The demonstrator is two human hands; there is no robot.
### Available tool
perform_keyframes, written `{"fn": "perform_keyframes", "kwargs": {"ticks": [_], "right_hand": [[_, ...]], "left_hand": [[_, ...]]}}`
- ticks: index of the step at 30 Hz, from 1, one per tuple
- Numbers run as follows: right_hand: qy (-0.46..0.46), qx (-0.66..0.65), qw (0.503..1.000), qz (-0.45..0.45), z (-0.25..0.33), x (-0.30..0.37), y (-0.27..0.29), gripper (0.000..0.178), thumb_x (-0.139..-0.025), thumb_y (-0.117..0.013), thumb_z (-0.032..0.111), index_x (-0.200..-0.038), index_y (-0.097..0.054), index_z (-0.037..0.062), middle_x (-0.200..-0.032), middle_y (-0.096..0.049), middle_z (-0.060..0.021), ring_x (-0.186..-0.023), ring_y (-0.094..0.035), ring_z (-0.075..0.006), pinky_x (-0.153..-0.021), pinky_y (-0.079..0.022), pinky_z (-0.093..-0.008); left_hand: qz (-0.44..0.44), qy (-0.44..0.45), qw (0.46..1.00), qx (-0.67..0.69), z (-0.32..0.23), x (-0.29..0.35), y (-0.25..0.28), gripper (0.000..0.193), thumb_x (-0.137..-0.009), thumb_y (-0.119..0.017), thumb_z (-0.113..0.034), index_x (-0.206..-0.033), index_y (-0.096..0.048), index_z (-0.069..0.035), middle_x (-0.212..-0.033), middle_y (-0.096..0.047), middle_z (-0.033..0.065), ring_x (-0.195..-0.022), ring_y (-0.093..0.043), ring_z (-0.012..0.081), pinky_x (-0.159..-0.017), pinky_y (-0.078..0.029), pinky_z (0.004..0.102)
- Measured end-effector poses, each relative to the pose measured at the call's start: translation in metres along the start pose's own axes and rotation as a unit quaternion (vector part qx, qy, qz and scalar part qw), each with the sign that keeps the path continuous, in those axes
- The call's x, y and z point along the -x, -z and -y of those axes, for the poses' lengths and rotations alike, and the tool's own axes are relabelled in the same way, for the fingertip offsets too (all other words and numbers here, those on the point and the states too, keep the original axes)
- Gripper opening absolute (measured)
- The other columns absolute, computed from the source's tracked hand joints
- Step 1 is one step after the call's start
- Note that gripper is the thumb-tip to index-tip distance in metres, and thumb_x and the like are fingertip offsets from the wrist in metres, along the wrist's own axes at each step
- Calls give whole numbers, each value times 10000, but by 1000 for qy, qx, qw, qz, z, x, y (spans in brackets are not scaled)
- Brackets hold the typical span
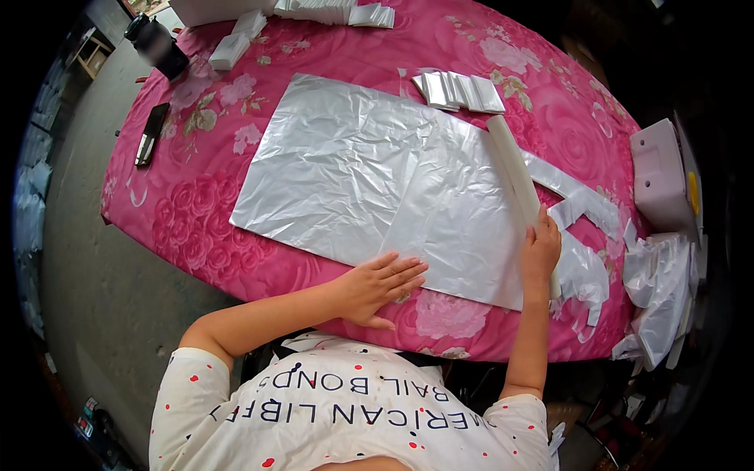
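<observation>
Silvery-white plastic carrier bags (338,165) lie spread flat and wrinkled across the middle of the table; whether there is one or a stack I cannot tell. Their handle ends (583,271) stick out on the right. My left hand (382,289) rests with fingers stretched at the near edge of the plastic, holding nothing. Across the right part of the plastic runs a long whitish flat bar (514,169). My right hand (542,250) is closed around the near part of this bar, its fingers partly hidden.
A pink flowered cloth (204,228) covers the table. Folded plastic packs (459,92) lie beyond the bags, with more packs (314,9) at the far edge. A phone (151,135) and a dark bottle (157,47) stand left. A white box (664,177) and loose plastic (660,282) are right.
</observation>
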State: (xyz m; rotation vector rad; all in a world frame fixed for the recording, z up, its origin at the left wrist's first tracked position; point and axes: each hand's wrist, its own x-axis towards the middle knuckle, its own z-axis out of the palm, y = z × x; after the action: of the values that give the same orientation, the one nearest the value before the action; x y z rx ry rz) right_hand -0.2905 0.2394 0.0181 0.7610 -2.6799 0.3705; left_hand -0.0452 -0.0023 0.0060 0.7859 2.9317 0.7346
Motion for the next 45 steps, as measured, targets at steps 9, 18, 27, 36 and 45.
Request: {"fn": "perform_keyframes", "kwargs": {"ticks": [9, 18, 27, 36, 45], "right_hand": [[217, -192, 947, 141, 112, 37, 26, 468, -725, -595, 10, -1183, -562, 101, -1138, -551, -98, -1043, -518, -267, -960, -330, -453], [244, -174, 952, 60, 124, -60, -46, 468, -772, -573, 41, -1220, -537, 170, -1160, -549, -54, -1095, -493, -222, -1023, -266, -464], [251, -296, 921, 36, 133, -56, -33, 385, -733, -567, -39, -1107, -570, 55, -1105, -552, -131, -1056, -497, -312, -922, -401, -386], [303, -352, 857, 224, 135, 37, -1, 426, -621, -537, -91, -1026, -596, 28, -1079, -556, -128, -1012, -518, -318, -862, -446, -376], [248, -371, 883, 148, 137, 41, -13, 328, -652, -604, -49, -973, -624, 20, -988, -597, -105, -921, -551, -289, -783, -472, -357]], "left_hand": [[9, 62, 998, -6, -20, 4, -16, 863, -784, -475, -573, -1386, -256, 6, -1466, -191, 185, -1373, -154, 294, -1102, -124, 444], [22, 88, 996, -13, -31, 3, -21, 830, -805, -458, -561, -1401, -244, -24, -1477, -160, 182, -1384, -117, 292, -1102, -102, 452], [-44, 43, 998, 13, -24, 20, -11, 634, -765, -600, -331, -1280, -414, -10, -1348, -366, 155, -1282, -312, 272, -1066, -247, 414], [-141, -27, 990, 2, -3, 34, -3, 254, -688, -659, -102, -927, -588, -53, -972, -584, 71, -921, -564, 228, -902, -444, 373], [-197, 13, 963, 182, 9, 14, 32, 527, -675, -732, -280, -1101, -529, -44, -1124, -567, 88, -1058, -531, 240, -981, -376, 385]]}}
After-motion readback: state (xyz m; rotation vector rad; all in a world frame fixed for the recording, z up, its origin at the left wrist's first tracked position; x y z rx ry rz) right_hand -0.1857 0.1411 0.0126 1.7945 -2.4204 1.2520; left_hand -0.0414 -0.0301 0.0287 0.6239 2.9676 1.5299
